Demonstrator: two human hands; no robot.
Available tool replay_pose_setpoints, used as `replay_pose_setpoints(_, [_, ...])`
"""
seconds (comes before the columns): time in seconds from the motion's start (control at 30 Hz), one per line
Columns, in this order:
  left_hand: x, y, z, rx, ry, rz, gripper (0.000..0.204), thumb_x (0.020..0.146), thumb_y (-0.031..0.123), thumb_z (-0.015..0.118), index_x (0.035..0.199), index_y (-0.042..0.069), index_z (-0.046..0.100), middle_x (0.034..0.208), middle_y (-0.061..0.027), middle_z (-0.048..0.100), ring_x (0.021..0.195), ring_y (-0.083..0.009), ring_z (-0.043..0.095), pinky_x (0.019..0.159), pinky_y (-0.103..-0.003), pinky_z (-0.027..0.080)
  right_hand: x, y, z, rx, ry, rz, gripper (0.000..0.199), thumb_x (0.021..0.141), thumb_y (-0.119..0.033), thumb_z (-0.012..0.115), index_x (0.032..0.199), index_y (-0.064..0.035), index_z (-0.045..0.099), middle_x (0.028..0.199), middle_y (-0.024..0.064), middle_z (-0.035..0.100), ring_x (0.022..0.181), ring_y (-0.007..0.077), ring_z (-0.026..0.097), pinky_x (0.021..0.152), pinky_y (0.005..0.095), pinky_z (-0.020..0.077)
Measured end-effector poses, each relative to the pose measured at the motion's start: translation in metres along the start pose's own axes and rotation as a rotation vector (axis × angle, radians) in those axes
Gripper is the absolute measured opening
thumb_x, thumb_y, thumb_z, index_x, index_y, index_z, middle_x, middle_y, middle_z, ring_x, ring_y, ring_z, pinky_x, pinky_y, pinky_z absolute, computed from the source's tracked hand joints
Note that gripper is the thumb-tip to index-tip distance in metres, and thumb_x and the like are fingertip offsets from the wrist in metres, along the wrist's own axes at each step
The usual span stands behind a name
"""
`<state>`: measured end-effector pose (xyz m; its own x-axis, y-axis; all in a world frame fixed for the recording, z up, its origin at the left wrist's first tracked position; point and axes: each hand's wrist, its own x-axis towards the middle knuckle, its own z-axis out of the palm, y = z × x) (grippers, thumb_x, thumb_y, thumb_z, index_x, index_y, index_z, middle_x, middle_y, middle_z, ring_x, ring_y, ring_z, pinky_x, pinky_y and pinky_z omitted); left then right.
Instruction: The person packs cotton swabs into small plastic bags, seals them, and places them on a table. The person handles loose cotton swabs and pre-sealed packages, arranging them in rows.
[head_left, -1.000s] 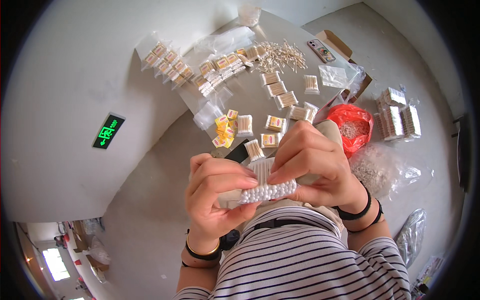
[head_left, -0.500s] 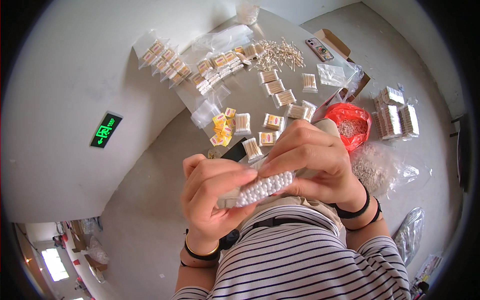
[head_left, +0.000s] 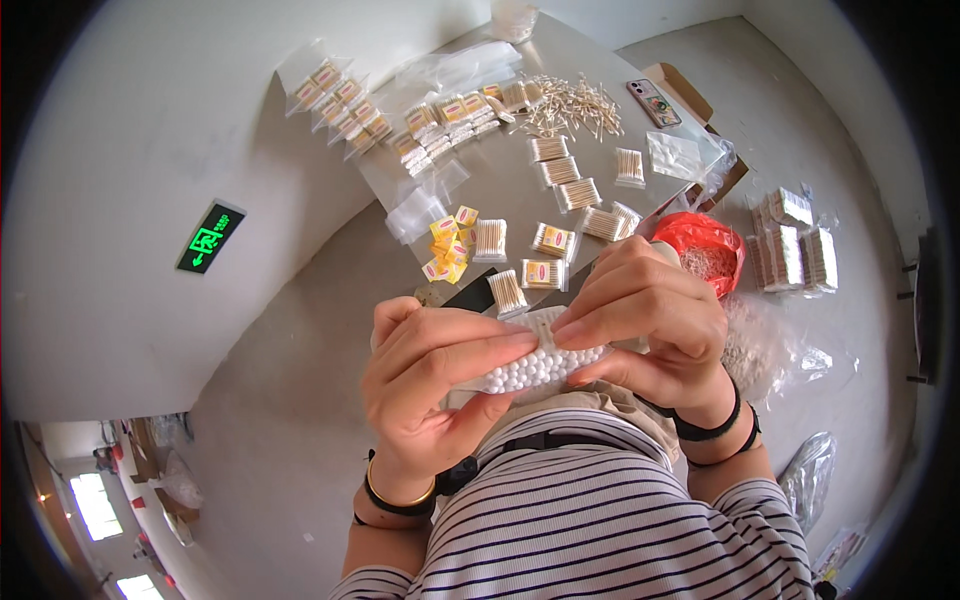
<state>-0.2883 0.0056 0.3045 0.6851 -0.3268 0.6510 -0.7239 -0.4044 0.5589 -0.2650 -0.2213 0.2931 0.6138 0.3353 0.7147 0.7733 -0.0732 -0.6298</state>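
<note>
Just above my lap, both hands hold a clear plastic bag of cotton swabs [head_left: 530, 372], its white cotton tips facing me. My left hand [head_left: 425, 375] grips the left end, thumb below and fingers along the top edge. At the other end, my right hand [head_left: 650, 318] pinches the plastic between its thumb and bent fingers. A strip of the bag's top shows between the fingertips. Right beyond it lie a small bag of swabs [head_left: 507, 292] and two bags with yellow labels, one nearer [head_left: 543, 274] and one farther [head_left: 555, 240].
On the grey table lie yellow label cards [head_left: 446, 240], loose cotton swabs [head_left: 575, 105], rows of labelled packs [head_left: 455, 118] and a phone [head_left: 653, 103]. To the right are a red plastic bag [head_left: 725, 235] of swabs, a clear bag [head_left: 755, 345] and stacked swab bundles [head_left: 790, 240].
The held bag has turned to lie more level and shifted slightly right. More of its top plastic shows between my fingers. The whole view has shifted a little.
</note>
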Motion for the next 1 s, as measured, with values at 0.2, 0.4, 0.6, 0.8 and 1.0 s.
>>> replay_pose_setpoints(0.2, [-0.002,0.000,0.003,-0.093,0.052,-0.052,0.026,0.075,0.014,0.083,0.099,0.012,0.072,0.099,-0.0002,0.074,0.086,-0.0146,0.067,0.080,-0.033,0.039,0.002,0.001,0.001,-0.005,-0.017,-0.018,0.028,0.079,-0.028,0.083,0.095,-0.0068,0.073,0.092,0.0048,0.073,0.081,0.0203,0.065,0.074,0.0344,0.0476])
replay_pose_setpoints(0.4, [0.000,0.004,0.006,0.047,0.027,-0.014,0.032,0.070,0.013,0.087,0.098,0.014,0.071,0.099,0.0026,0.074,0.086,-0.0139,0.066,0.081,-0.032,0.038,0.004,0.001,0.005,-0.021,-0.025,-0.036,0.027,0.079,-0.027,0.084,0.096,-0.0077,0.073,0.092,0.0043,0.072,0.080,0.0195,0.064,0.073,0.0336,0.0467])
replay_pose_setpoints(0.6, [-0.002,0.001,0.006,0.054,0.047,0.011,0.031,0.070,0.011,0.086,0.097,0.014,0.071,0.095,0.0034,0.074,0.083,-0.0139,0.066,0.081,-0.032,0.037,0.003,-0.001,0.006,0.017,-0.018,0.006,0.027,0.078,-0.018,0.083,0.101,-0.0075,0.075,0.095,0.0034,0.071,0.085,0.0197,0.064,0.076,0.0334,0.0466])
replay_pose_setpoints(0.8, [-0.003,-0.005,0.007,-0.037,0.070,-0.023,0.027,0.072,0.012,0.084,0.096,0.012,0.071,0.093,0.0029,0.074,0.082,-0.0140,0.066,0.081,-0.032,0.037,0.005,0.001,0.009,-0.030,-0.008,-0.074,0.029,0.075,-0.021,0.087,0.098,-0.0072,0.074,0.095,0.0042,0.071,0.081,0.0191,0.062,0.071,0.0323,0.0453])
replay_pose_setpoints(1.0, [0.000,0.002,0.015,-0.088,0.091,-0.153,0.029,0.071,0.012,0.085,0.095,0.010,0.071,0.095,-0.0005,0.073,0.083,-0.0157,0.065,0.083,-0.032,0.039,0.004,0.008,0.009,-0.031,-0.013,-0.039,0.030,0.078,-0.026,0.085,0.099,-0.0062,0.075,0.092,0.0044,0.069,0.079,0.0200,0.062,0.071,0.0321,0.0460])
